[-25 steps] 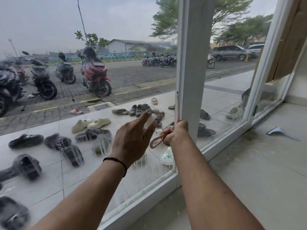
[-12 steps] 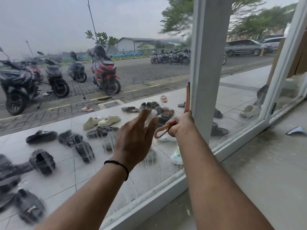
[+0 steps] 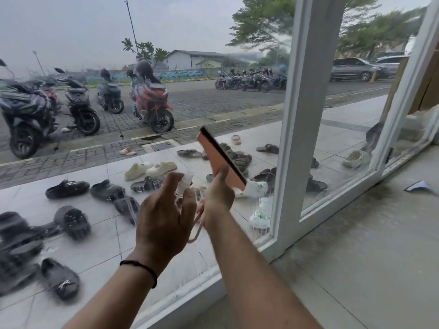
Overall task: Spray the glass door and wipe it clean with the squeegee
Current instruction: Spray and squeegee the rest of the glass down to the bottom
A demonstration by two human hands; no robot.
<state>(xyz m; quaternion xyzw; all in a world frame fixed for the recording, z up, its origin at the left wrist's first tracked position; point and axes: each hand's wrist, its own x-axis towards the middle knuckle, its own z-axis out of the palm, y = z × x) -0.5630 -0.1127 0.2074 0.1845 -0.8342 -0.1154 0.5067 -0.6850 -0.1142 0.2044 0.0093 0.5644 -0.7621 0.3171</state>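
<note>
The glass door (image 3: 99,74) fills the left and centre of the view, with streaks of wet spray across its lower part. My right hand (image 3: 217,198) grips an orange squeegee (image 3: 219,159), its black rubber blade tilted up and to the left, away from the white frame. My left hand (image 3: 164,217) holds a small white spray bottle (image 3: 184,184) just left of the squeegee, nozzle toward the glass. Both hands are close together in front of the lower pane.
A white door frame post (image 3: 301,115) stands right of the hands, with a second glass pane (image 3: 351,115) beyond it. Grey floor (image 3: 356,257) lies at the right, with a scrap of paper (image 3: 419,186) on it. Outside are several shoes and parked motorcycles.
My right hand has swung the squeegee left off the frame edge and tilted its blade, now in front of the pane. The view has shifted left and both hands sit lower.
</note>
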